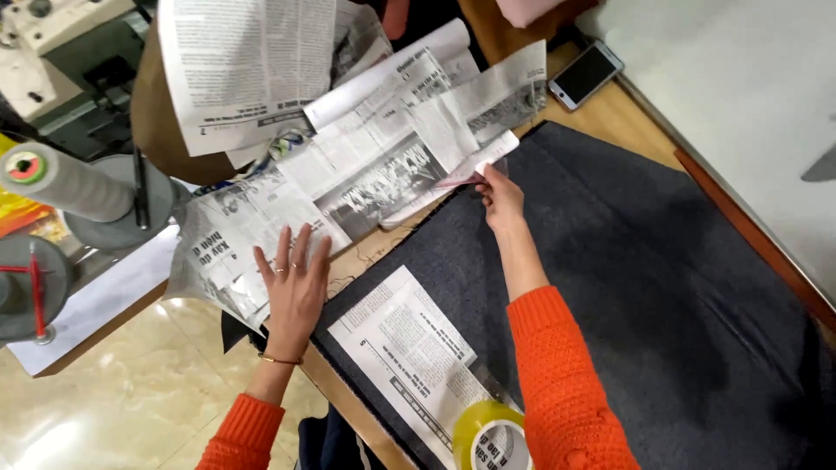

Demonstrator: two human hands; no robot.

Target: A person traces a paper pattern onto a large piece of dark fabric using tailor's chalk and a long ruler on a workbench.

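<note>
From the head camera, the left hand (pixel 294 283) lies flat, fingers spread, pressing a crumpled black-and-white newspaper sheet (pixel 348 187) down on the wooden counter (pixel 610 113), near its front edge. The right hand (pixel 501 198) reaches forward; its fingers pinch the far corner of that same sheet where the paper is folded over, just at the upper edge of a large dark grey fabric panel (pixel 662 261) spread across the counter.

As a judgement, the paper work looks partway along. One smaller rectangular newspaper piece (pixel 409 348) already lies flat on the fabric near the person, and a roll of yellowish clear tape (pixel 489 438) sits just beside it. The big sheet is still wrinkled and unflattened, lying mostly off the fabric, and more loose newspaper pages (pixel 244 70) are heaped beyond it.

A white smartphone (pixel 585 75) lies well apart at the counter's far side. Grey thread cones (pixel 65 183) stand off to the left.
</note>
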